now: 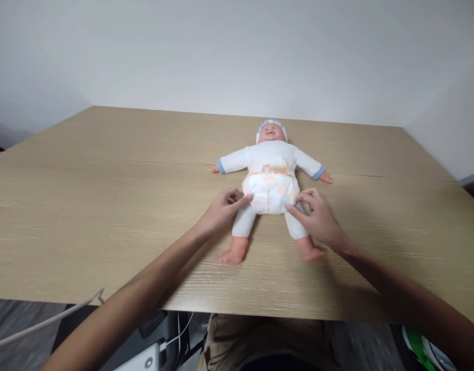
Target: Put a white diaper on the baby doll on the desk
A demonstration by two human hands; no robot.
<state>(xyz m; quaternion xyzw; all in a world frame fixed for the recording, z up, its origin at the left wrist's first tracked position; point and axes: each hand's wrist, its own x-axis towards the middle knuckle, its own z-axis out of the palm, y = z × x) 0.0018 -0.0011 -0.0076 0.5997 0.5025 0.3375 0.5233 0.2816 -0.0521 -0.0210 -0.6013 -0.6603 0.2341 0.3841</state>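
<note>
A baby doll point(273, 152) in a white suit with blue cuffs and a white cap lies on its back, arms spread and feet toward me. Around its hips is a white diaper point(268, 193) with an orange printed waistband. My left hand point(223, 208) pinches the diaper's edge by the doll's leg on the left, thumb on top. On the other side my right hand point(317, 214) grips the opposite leg edge between thumb and fingers. The fingertips of both hands are partly hidden behind the diaper and legs.
The doll lies on a wide wooden table point(105, 206) that reaches back to a pale wall point(237, 51). A white cable point(47, 324) crosses the front left edge. Below the edge are a white device point(144, 358) with a plugged-in cord and a green-and-white object point(418, 348).
</note>
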